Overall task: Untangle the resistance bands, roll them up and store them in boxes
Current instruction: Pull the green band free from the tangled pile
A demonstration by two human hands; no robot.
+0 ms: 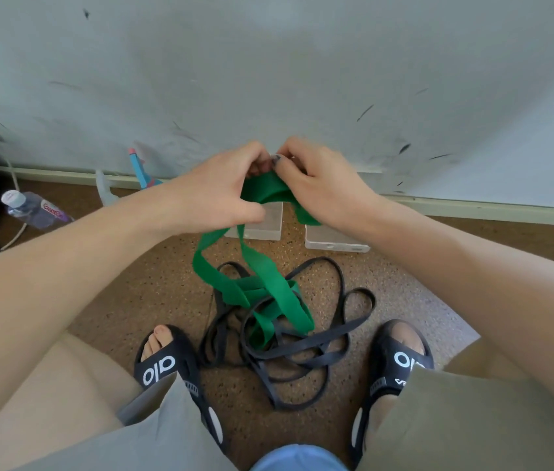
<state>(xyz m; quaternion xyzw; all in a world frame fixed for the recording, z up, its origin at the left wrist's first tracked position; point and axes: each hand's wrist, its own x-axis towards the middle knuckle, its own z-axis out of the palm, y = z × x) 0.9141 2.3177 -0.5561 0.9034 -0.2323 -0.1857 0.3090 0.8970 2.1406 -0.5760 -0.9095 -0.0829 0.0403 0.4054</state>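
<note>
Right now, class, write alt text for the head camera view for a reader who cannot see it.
Both hands, left hand and right hand, grip one end of a green resistance band that trails down onto a tangle of black bands on the speckled floor. Two clear boxes sit by the wall beyond.

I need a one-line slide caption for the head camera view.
Both hands, left and right, pinch the green band above tangled black bands and two clear boxes.
</note>
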